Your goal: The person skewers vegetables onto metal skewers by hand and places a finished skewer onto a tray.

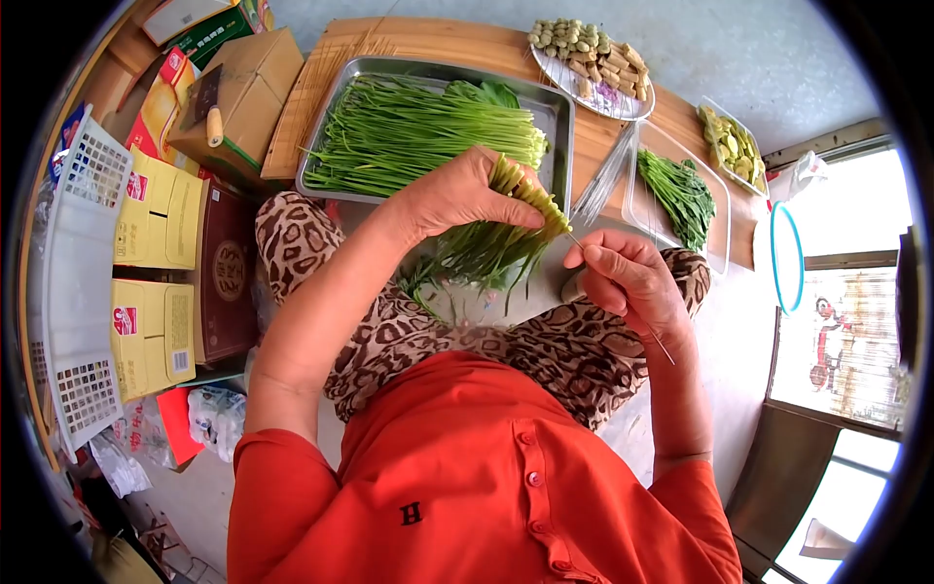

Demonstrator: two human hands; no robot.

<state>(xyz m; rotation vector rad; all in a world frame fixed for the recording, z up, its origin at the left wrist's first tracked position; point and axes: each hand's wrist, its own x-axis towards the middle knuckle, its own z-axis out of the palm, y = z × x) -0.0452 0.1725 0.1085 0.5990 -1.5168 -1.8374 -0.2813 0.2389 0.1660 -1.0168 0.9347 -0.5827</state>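
My left hand [462,200] is closed around a bunch of garlic chives [506,243], with the pale cut ends lined up in a row along the top and the green leaves hanging below. My right hand [632,282] pinches a thin skewer [665,350]. One end of it meets the row of chive stems, while the other sticks out below my palm. Beyond my left hand, a metal tray [562,136] holds many loose garlic chives [418,136]. To the right lies a bundle of thin metal-looking skewers [605,180].
The wooden table [457,37] carries bamboo sticks [345,54], a plate [559,73] of rolled pieces, a clear tray [718,238] with leafy greens [681,200], and a container of yellow-green slices [735,146]. Boxes [156,209] and a white basket [78,302] stand at left.
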